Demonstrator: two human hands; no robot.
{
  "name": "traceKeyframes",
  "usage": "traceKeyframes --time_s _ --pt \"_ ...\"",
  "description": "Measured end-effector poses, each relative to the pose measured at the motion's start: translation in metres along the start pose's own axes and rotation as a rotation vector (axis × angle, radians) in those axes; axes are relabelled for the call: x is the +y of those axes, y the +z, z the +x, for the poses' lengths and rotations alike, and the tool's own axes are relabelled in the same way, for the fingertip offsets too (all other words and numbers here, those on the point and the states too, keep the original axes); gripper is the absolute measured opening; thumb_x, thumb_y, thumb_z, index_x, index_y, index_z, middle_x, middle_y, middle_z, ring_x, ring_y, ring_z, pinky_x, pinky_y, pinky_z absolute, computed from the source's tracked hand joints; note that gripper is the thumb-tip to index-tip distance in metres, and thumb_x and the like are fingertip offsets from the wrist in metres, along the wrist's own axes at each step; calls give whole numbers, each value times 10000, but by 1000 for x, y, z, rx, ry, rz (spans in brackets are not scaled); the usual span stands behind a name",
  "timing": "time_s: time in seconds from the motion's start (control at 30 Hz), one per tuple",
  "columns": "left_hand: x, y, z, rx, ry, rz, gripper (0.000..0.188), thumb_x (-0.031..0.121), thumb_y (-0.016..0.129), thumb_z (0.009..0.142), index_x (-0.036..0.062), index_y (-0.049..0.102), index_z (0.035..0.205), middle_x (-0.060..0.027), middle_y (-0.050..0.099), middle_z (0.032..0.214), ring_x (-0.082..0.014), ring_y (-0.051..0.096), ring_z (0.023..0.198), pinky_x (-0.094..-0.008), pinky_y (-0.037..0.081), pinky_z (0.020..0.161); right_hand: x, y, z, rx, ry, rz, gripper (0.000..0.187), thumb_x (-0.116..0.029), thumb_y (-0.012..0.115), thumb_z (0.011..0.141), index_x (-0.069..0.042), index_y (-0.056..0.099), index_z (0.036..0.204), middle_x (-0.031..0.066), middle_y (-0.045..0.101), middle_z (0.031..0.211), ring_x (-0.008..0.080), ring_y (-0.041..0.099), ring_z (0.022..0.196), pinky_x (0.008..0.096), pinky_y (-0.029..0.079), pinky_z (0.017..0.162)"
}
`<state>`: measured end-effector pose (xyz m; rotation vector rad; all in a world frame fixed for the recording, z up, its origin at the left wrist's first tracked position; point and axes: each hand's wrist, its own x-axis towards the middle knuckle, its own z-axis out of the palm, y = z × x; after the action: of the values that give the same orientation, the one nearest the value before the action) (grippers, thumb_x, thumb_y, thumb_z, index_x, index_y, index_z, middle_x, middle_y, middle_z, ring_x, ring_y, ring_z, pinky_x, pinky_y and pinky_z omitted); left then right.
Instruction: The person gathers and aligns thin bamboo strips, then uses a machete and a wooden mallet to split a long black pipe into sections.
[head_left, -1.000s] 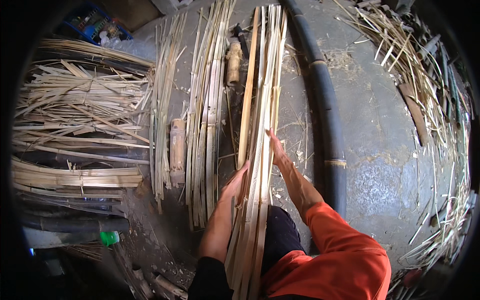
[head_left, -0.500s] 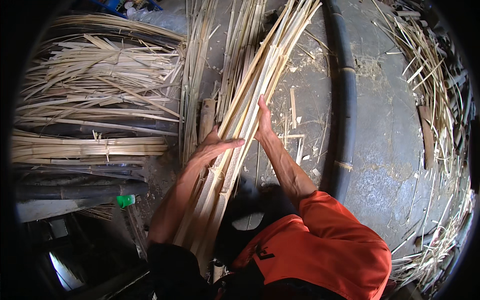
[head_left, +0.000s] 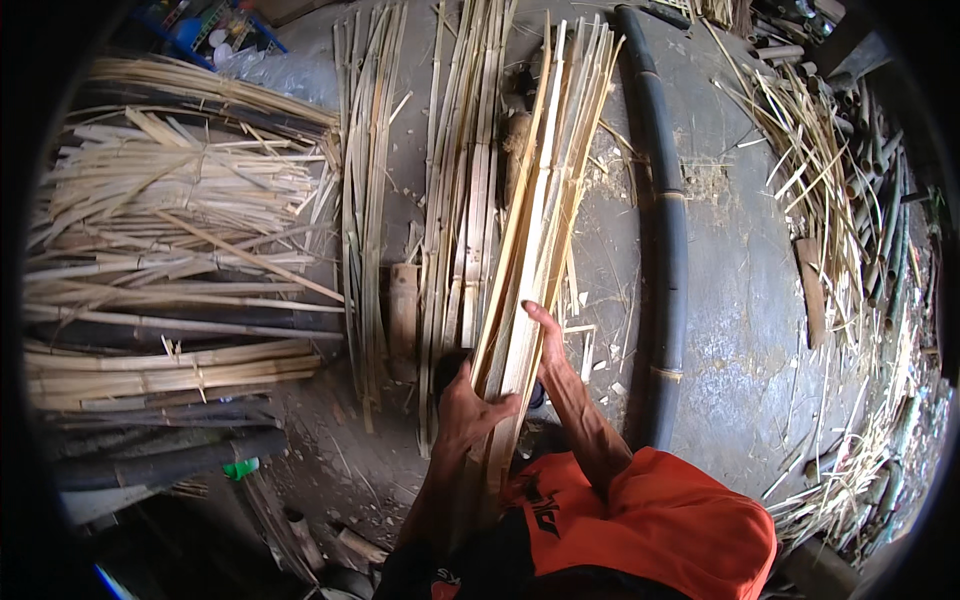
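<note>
A long bundle of pale split bamboo strips (head_left: 540,220) runs from between my hands up and away across the concrete floor. My left hand (head_left: 466,404) wraps around the bundle's near end from the left. On the bundle's right edge, my right hand (head_left: 547,340) presses with fingers stretched along the strips. Both forearms come in from the lower edge, the right one out of an orange sleeve (head_left: 660,520).
More bamboo strips (head_left: 462,190) lie to the left, next to a thinner row (head_left: 362,200) and tied bundles (head_left: 170,200). A short bamboo block (head_left: 404,310) lies between the rows. A black pipe (head_left: 665,220) curves along the right. Loose splinters (head_left: 830,190) pile at the far right.
The bundle has swung back from a rightward tilt to nearly straight. Both hands have slid down toward its near end, and my left hand has closed around it.
</note>
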<state>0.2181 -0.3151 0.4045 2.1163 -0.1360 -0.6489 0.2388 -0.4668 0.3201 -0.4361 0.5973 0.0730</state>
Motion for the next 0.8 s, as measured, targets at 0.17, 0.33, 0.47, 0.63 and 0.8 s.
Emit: traceKeyframes --time_s 0.17,0.33,0.47,0.63,0.8 --pt "53 -52 24 -61 -4 -394 632 245 718 634 -63 434 1106 -168 601 912 -230 604 811 -336 479 727 -42 76 11 45 -26 -79 470 -196 657 690 107 520 1024 202 590 873 257 609 725 337 537 684" --pt "79 -85 72 -126 -5 -319 601 209 660 676 -29 395 1160 -116 562 984 -182 558 859 -312 454 758 -82 123 47 50 -21 -166 481 -203 686 680 82 531 1036 191 585 916 262 600 785 348 534 727" --pt "67 -93 137 -50 41 -355 718 313 712 616 -24 380 1156 -137 557 917 -232 563 776 -345 469 702 -95 142 111 -30 -63 -178 486 -167 669 693 42 475 1087 135 556 917 236 572 788 351 513 701" --pt "18 -72 240 -129 -153 -340 713 333 681 666 -16 376 1208 -146 553 1029 -238 539 932 -345 427 809 -89 95 225 -103 19 -181 536 -260 660 704 46 474 1103 151 554 931 261 563 827 376 482 773" --pt "-47 -11 293 -8 -243 -210 656 220 759 631 -22 448 1155 -128 585 995 -230 565 894 -337 428 812 -49 -9 306 -247 123 -58 618 -369 600 773 3 415 1231 192 498 1166 296 512 1039 429 417 895"
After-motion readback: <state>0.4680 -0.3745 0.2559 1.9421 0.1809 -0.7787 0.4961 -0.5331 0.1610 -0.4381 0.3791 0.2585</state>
